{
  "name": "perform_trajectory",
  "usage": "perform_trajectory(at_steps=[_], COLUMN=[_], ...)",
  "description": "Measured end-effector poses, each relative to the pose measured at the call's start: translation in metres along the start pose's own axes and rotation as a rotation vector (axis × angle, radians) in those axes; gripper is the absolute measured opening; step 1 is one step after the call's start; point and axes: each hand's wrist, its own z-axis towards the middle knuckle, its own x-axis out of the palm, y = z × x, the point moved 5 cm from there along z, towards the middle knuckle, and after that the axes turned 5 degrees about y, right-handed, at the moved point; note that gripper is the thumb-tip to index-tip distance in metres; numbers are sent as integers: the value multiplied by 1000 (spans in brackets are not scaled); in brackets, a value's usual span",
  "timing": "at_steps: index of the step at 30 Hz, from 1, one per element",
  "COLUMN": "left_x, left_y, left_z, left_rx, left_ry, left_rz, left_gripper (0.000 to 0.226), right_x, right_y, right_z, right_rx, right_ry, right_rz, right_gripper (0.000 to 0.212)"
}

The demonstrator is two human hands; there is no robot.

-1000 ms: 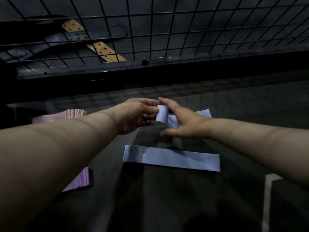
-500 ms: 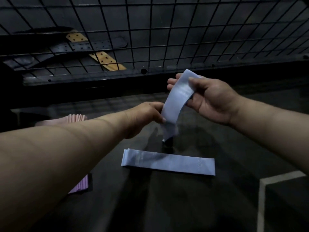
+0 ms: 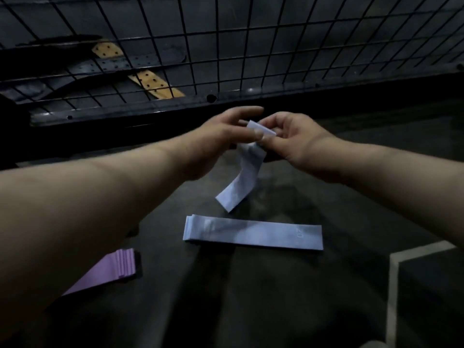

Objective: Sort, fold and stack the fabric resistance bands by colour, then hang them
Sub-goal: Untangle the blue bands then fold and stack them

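Observation:
A pale blue fabric band (image 3: 244,175) hangs in the air above the dark floor, its lower end dangling free. My left hand (image 3: 221,136) and my right hand (image 3: 293,139) both pinch its upper end, close together. Below them a flat stack of pale blue bands (image 3: 253,233) lies on the floor, printed "20" near its right end. A stack of purple bands (image 3: 110,268) lies at the lower left, partly hidden by my left forearm.
A black wire grid panel (image 3: 226,46) stands at the back on a dark metal rail (image 3: 175,106). Behind it lie perforated black and tan straps (image 3: 150,81). A white floor line (image 3: 394,285) marks a corner at the lower right.
My right hand came down from its raised position and met my left hand at the band's top. The band now hangs below both hands instead of stretching between them. The view shifted slightly.

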Motion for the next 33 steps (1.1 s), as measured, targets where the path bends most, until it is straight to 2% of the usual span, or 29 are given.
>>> perform_trajectory(at_steps=[3,5,6,8,11,14,17,19,21,24,26,30,33], left_x=[2,4,4,6,6,-11,-43,-61,-60,-35,-22,-20,-26], left_y=[-15,-21,-22,-29,-43,-53,-43,-18,22,87,114,137,148], left_z=[-3,-7,-9,-13,-19,-26,-36,-50,-63,-94,-112,-119,-115], left_rx=[11,37,50,81,107,144,101,-29,-197,-516,-670,-706,-690], left_ry=[-87,-176,-209,-237,-321,-480,-689,-812,-767,-681,-625,-517,-516], left_rz=[115,116,96,52,-1,-146,-177,-126,-146,-289,-245,-51,69], left_gripper=[35,22,16,8,3,3,7,16,20,12,11,10,10], right_x=[4,1,2,6,20,24,10,-7,-26,-42,-44,-41,-37], right_y=[-1,-5,-7,-8,-18,-36,-46,-51,-62,-86,-106,-141,-159], right_z=[2,4,4,2,-13,-25,-33,-40,-48,-62,-71,-78,-78], right_rx=[-12,15,11,-25,-21,35,123,198,275,351,416,467,454], right_ry=[-163,-208,-171,2,257,375,373,338,302,290,293,195,153], right_rz=[38,205,285,320,88,-224,-332,-375,-376,-425,-433,-481,-517], right_gripper=[18,36,43,42,31,28,31,27,22,20,15,10,15])
